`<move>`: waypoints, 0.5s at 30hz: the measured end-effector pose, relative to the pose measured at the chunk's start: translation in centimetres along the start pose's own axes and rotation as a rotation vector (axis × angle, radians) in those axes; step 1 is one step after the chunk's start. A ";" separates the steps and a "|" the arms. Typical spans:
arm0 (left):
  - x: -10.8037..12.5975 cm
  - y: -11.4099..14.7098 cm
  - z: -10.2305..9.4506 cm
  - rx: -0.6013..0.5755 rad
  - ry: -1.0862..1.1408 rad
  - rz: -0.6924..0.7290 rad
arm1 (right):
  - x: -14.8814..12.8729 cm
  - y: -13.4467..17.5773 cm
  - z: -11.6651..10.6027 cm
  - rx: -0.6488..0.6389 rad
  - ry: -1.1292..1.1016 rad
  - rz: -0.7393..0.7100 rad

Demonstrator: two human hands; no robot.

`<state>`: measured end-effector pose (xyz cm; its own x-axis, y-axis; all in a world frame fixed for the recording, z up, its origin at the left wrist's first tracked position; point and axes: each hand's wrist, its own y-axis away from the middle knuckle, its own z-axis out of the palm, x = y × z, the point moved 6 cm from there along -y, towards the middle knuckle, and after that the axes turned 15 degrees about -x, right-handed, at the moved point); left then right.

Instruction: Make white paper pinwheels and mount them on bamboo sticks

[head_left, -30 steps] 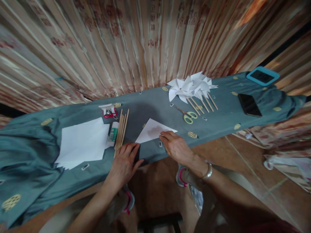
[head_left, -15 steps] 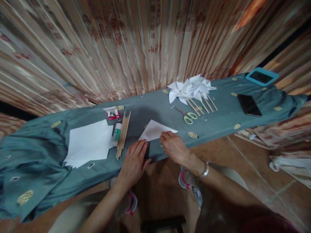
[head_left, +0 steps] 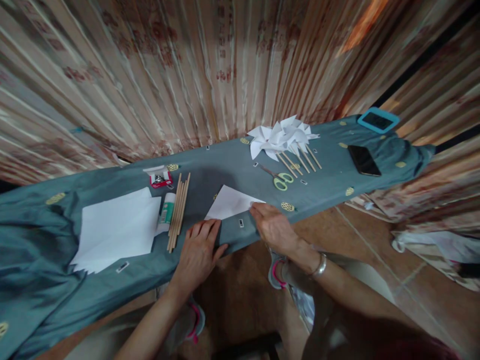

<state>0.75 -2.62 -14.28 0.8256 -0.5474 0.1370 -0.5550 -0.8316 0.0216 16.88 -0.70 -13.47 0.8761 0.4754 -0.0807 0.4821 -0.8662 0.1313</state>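
Note:
A sheet of white paper (head_left: 233, 201), folded into a triangle, lies on the cloth-covered table with its long edge towards me. My left hand (head_left: 198, 250) rests at its left corner, fingers stretched and thumb apart, fingertips touching the paper. At the right end of the long edge, my right hand (head_left: 275, 227) has its fingers curled together and pressed on the paper near the corner; the fingertips are partly hidden. Wooden sticks (head_left: 179, 212) lie to the left of the folded paper. Beyond my right hand are scissors (head_left: 281, 180) with green handles.
At the left are a stack of white paper (head_left: 116, 227), a glue stick (head_left: 167, 210) and an open red box (head_left: 160, 179) of small metal pieces. White paper pinwheels (head_left: 283, 137) on sticks lie at the back. A phone (head_left: 363, 160) and a blue-framed device (head_left: 378, 120) lie right.
My right hand has slid slightly right along the folded paper's edge, towards its corner. My left hand stays at the left corner. The whole view has shifted a little.

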 end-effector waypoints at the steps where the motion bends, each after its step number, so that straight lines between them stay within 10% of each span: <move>1: 0.0 0.0 0.0 -0.001 -0.002 0.001 | 1.1 0.4 0.0 0.007 -0.002 0.032; 15: -0.1 -0.8 -0.7 0.024 -0.011 -0.040 | 6.2 -1.7 -1.0 0.112 -0.394 0.169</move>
<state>1.08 -1.83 -13.60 0.8483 -0.5145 0.1251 -0.5189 -0.8548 0.0030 21.49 3.88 -13.23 0.8624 0.2499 -0.4403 0.3098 -0.9483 0.0686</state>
